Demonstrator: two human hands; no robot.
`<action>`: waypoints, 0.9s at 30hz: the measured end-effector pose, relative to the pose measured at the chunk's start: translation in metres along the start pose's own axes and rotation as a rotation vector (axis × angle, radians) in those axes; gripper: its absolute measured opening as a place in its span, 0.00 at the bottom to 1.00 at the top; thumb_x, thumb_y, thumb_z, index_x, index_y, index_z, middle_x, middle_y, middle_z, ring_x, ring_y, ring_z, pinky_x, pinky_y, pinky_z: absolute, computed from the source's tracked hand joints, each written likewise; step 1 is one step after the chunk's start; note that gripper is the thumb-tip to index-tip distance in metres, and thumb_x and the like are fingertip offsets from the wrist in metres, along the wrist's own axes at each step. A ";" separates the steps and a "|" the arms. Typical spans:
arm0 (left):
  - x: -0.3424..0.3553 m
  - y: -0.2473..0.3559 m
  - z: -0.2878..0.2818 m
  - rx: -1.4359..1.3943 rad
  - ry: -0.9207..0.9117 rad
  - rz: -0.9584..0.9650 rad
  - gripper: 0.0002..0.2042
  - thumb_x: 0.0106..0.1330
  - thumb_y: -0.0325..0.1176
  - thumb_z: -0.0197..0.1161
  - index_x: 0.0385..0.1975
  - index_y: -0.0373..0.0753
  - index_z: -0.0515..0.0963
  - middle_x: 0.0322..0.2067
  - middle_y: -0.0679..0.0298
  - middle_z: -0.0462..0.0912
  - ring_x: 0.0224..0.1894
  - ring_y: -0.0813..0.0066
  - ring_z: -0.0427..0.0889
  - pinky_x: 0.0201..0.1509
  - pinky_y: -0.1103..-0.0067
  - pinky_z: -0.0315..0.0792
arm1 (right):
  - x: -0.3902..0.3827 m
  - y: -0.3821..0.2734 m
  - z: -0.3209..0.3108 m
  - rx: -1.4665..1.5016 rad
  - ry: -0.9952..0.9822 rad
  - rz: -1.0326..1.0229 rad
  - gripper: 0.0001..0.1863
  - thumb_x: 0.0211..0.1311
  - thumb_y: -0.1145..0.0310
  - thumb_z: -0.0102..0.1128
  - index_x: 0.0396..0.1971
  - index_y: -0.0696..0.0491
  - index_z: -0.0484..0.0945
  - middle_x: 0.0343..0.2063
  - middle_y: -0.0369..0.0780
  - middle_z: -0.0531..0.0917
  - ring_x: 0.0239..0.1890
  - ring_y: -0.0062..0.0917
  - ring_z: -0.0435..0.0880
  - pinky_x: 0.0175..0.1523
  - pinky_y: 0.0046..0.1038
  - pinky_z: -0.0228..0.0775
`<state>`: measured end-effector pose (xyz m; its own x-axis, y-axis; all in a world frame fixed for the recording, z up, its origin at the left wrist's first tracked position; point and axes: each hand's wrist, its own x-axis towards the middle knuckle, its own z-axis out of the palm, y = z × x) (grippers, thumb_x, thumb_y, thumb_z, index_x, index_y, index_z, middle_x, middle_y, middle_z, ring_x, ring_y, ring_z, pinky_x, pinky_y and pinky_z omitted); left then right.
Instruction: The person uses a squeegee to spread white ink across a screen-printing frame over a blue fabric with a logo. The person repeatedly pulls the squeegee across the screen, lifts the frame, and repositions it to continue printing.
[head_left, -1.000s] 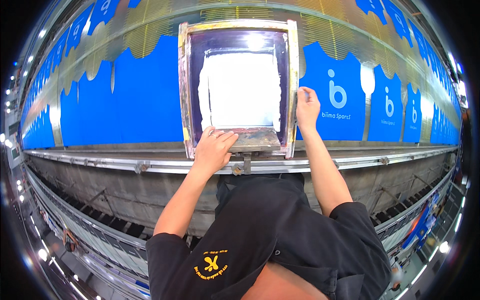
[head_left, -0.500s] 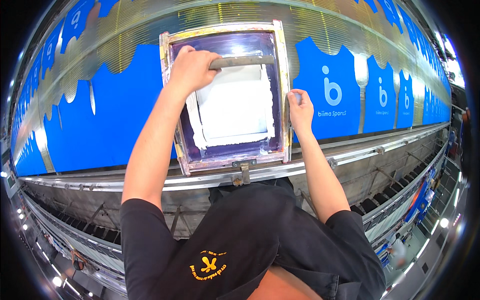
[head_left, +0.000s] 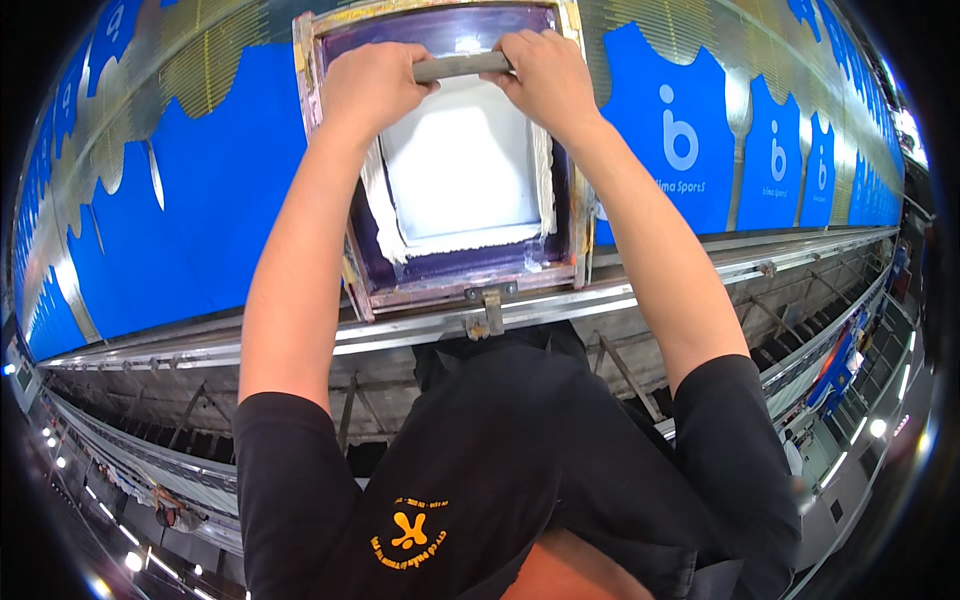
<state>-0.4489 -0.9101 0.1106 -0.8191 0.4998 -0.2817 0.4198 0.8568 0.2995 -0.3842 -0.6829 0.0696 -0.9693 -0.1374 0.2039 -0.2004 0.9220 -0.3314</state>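
Note:
A screen-printing frame (head_left: 360,282) with a worn, ink-stained rim rests on the long printing table in front of me. White ink (head_left: 398,222) borders the pale rectangle inside its purple mesh. Across the far part of the screen lies a squeegee (head_left: 455,68) with a grey handle. My left hand (head_left: 372,85) is closed round the squeegee's left end, and my right hand (head_left: 548,82) is closed round its right end. Parts of the squeegee are hidden under both hands.
Blue shirt pieces lie along the table; an unprinted one (head_left: 190,220) is left of the frame, and a printed one (head_left: 690,120) with a white mark is on the right. A metal rail (head_left: 400,335) edges the near side, with a bracket (head_left: 492,310) at the frame.
My right hand has left the frame's right side and taken hold of the squeegee's right end. The left hand keeps its grip. Frame and squeegee appear higher in the picture.

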 end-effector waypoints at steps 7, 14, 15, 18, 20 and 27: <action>-0.161 0.033 0.071 -0.071 0.182 0.136 0.19 0.53 0.30 0.74 0.47 0.51 0.90 0.41 0.68 0.93 0.40 0.66 0.91 0.43 0.65 0.75 | -0.157 -0.066 -0.025 0.117 -0.057 -0.019 0.19 0.46 0.72 0.77 0.40 0.49 0.82 0.35 0.37 0.85 0.40 0.36 0.81 0.51 0.40 0.70; -0.189 0.048 0.055 -0.144 -0.074 0.119 0.14 0.56 0.36 0.77 0.44 0.49 0.92 0.40 0.63 0.93 0.40 0.60 0.91 0.46 0.65 0.80 | -0.198 -0.060 -0.048 0.470 -0.033 0.129 0.15 0.62 0.62 0.76 0.44 0.53 0.85 0.40 0.42 0.88 0.45 0.39 0.86 0.53 0.41 0.72; -0.178 0.043 0.049 -0.144 -0.106 0.103 0.13 0.57 0.37 0.78 0.43 0.50 0.92 0.39 0.62 0.93 0.39 0.58 0.91 0.45 0.64 0.81 | -0.189 -0.041 -0.043 0.479 0.062 0.235 0.15 0.65 0.59 0.76 0.44 0.53 0.86 0.40 0.43 0.88 0.46 0.41 0.87 0.53 0.42 0.73; -0.135 0.029 0.029 -0.163 -0.007 0.150 0.14 0.58 0.46 0.79 0.42 0.52 0.91 0.34 0.60 0.91 0.37 0.54 0.90 0.44 0.61 0.83 | -0.165 0.019 -0.025 0.100 0.358 0.510 0.18 0.71 0.57 0.68 0.52 0.54 0.85 0.47 0.47 0.87 0.52 0.45 0.84 0.58 0.44 0.74; -0.100 0.021 0.012 -0.104 0.032 0.156 0.12 0.59 0.44 0.79 0.42 0.57 0.92 0.35 0.63 0.92 0.36 0.54 0.91 0.43 0.63 0.85 | -0.163 0.036 -0.005 0.278 0.153 0.882 0.20 0.73 0.56 0.67 0.55 0.54 0.84 0.47 0.47 0.88 0.51 0.43 0.86 0.58 0.42 0.76; -0.018 0.006 -0.026 0.051 0.119 0.115 0.11 0.63 0.43 0.73 0.44 0.54 0.91 0.37 0.60 0.92 0.43 0.54 0.90 0.49 0.60 0.81 | -0.170 0.038 0.015 0.651 0.307 0.947 0.16 0.72 0.59 0.66 0.48 0.55 0.87 0.44 0.47 0.91 0.49 0.36 0.89 0.57 0.36 0.78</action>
<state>-0.4420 -0.9176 0.1416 -0.8034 0.5793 -0.1378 0.5305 0.8014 0.2762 -0.2294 -0.6296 0.0088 -0.7136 0.6739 -0.1914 0.4566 0.2402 -0.8566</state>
